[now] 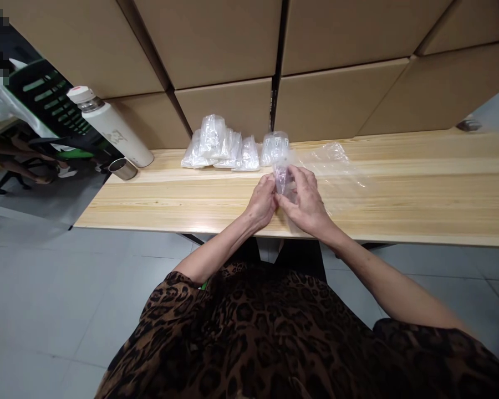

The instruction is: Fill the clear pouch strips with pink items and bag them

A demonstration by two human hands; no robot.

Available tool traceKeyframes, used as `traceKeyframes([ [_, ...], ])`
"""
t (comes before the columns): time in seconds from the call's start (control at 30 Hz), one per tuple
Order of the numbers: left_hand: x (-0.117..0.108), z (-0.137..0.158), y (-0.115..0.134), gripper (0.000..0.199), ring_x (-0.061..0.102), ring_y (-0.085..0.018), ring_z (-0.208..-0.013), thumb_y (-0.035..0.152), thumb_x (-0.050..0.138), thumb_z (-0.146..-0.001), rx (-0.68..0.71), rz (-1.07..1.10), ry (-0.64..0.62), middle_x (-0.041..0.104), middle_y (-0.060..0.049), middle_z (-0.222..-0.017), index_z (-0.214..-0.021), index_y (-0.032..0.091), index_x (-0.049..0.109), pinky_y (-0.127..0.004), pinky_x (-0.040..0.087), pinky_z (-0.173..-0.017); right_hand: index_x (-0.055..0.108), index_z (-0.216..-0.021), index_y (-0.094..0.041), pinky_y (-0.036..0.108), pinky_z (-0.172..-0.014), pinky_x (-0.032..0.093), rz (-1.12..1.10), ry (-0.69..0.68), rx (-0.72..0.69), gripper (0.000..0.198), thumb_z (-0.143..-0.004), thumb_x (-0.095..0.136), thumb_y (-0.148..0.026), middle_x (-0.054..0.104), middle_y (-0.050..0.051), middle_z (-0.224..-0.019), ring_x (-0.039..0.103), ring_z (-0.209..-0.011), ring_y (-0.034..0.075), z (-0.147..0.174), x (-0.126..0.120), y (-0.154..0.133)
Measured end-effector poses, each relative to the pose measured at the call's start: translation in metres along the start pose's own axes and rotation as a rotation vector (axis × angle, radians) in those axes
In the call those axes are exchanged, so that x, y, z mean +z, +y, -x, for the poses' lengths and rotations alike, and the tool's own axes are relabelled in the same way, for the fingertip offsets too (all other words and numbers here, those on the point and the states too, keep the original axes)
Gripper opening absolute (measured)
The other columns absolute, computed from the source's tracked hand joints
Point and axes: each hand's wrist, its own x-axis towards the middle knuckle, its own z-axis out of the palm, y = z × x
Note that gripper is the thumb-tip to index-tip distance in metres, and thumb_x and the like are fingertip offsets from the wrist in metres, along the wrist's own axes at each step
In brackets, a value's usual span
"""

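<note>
Between my hands, just above the near part of the wooden table (183,202), is a clear plastic bag (281,176) with a faint purple tint. My left hand (263,200) grips its left edge with bent fingers. My right hand (307,200) pinches its right side between thumb and fingers. What is inside the bag is too small to make out. Behind my hands sits a clear packet (275,148) with dark marks on it. Left of that lie several filled clear plastic packets (214,144) in a heap. A flat clear plastic sheet or bag (336,172) spreads to the right.
Stacked cardboard boxes (228,44) wall off the table's back. At the left end stand a white thermos bottle (118,133) and a metal cup (123,169). A dark green chair (52,100) and part of another person are beyond the left edge.
</note>
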Motion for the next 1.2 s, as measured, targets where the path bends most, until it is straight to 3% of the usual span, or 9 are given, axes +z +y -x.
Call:
traceKeyframes([
  [0.17,-0.008,-0.007,0.003,0.023,0.075,-0.015,-0.093,0.033,0.087,-0.09,-0.084,-0.053,-0.066,0.079,-0.001,-0.091,-0.102,0.019,0.074,-0.029,0.053,-0.097,0.054,-0.15,-0.022,0.056,-0.112,0.055,-0.318,-0.099,0.114,0.076,-0.076,0.068,-0.027,0.06,0.018,-0.148,0.06,-0.137,0.034,-0.009,-0.02,-0.006],
  [0.27,-0.008,-0.005,0.008,0.026,0.073,-0.016,-0.089,0.034,0.093,-0.083,-0.097,-0.085,-0.174,0.08,-0.002,-0.093,-0.098,0.019,0.078,-0.03,0.053,-0.094,0.067,-0.132,-0.022,0.044,-0.106,0.057,-0.673,-0.219,0.229,0.06,-0.072,0.071,-0.028,0.073,0.01,-0.126,0.069,-0.119,0.028,-0.016,-0.039,-0.011],
  [0.37,-0.004,-0.002,0.008,0.025,0.071,-0.014,-0.086,0.03,0.093,-0.081,-0.099,-0.081,-0.24,0.08,-0.003,-0.092,-0.097,0.016,0.08,-0.029,0.053,-0.092,0.074,-0.111,-0.021,0.037,-0.092,0.059,-0.809,-0.336,0.347,0.044,-0.067,0.072,-0.027,0.074,0.006,-0.104,0.07,-0.098,0.024,-0.024,-0.053,-0.01],
  [0.47,0.001,0.0,0.002,0.023,0.071,-0.013,-0.083,0.024,0.091,-0.082,-0.116,-0.045,-0.143,0.079,-0.002,-0.092,-0.1,0.016,0.079,-0.031,0.053,-0.092,0.075,-0.114,-0.02,0.044,-0.093,0.06,-0.581,-0.365,0.292,0.045,-0.072,0.067,-0.031,0.073,0.01,-0.112,0.069,-0.102,0.028,-0.028,-0.058,-0.005],
  [0.67,0.01,-0.005,-0.01,0.01,0.07,-0.013,-0.079,0.021,0.086,-0.088,-0.054,-0.018,0.095,0.076,0.001,-0.083,-0.092,0.016,0.077,-0.029,0.053,-0.088,0.048,-0.16,-0.018,0.069,-0.122,0.041,0.199,-0.081,-0.142,0.077,-0.085,0.061,-0.032,0.054,0.02,-0.154,0.049,-0.142,0.043,-0.003,-0.037,-0.007],
  [0.73,0.012,-0.003,-0.011,0.014,0.072,-0.015,-0.086,0.028,0.078,-0.097,-0.035,-0.022,0.083,0.075,-0.001,-0.082,-0.089,0.016,0.077,-0.029,0.054,-0.093,0.039,-0.165,-0.018,0.069,-0.12,0.043,0.291,-0.095,-0.196,0.082,-0.087,0.059,-0.03,0.052,0.021,-0.157,0.049,-0.14,0.044,0.009,-0.026,-0.008],
  [0.83,0.012,0.002,-0.008,0.044,0.075,-0.021,-0.102,0.052,0.058,-0.109,-0.081,-0.06,-0.031,0.078,-0.008,-0.091,-0.096,0.016,0.078,-0.033,0.054,-0.103,0.035,-0.167,-0.011,0.071,-0.115,0.046,0.399,-0.081,-0.192,0.084,-0.087,0.057,-0.026,0.047,0.026,-0.161,0.051,-0.138,0.046,0.018,-0.017,-0.006],
  [1.0,0.003,0.009,0.0,0.06,0.074,-0.022,-0.115,0.053,0.035,-0.116,-0.063,-0.178,-0.149,0.083,-0.012,-0.106,-0.101,0.017,0.08,-0.037,0.047,-0.117,0.036,-0.167,-0.011,0.073,-0.122,0.041,0.372,-0.043,-0.213,0.076,-0.094,0.049,-0.021,0.053,0.026,-0.158,0.051,-0.144,0.045,0.011,-0.026,0.007],
  [1.2,-0.002,0.011,0.009,0.02,0.073,-0.023,-0.115,0.037,0.08,-0.097,0.007,-0.107,-0.291,0.081,-0.007,-0.112,-0.108,0.02,0.078,-0.035,0.052,-0.11,0.053,-0.156,-0.024,0.058,-0.115,0.054,-0.138,-0.21,-0.093,0.059,-0.1,0.06,-0.04,0.065,0.016,-0.15,0.065,-0.135,0.035,0.008,-0.058,0.0],
])
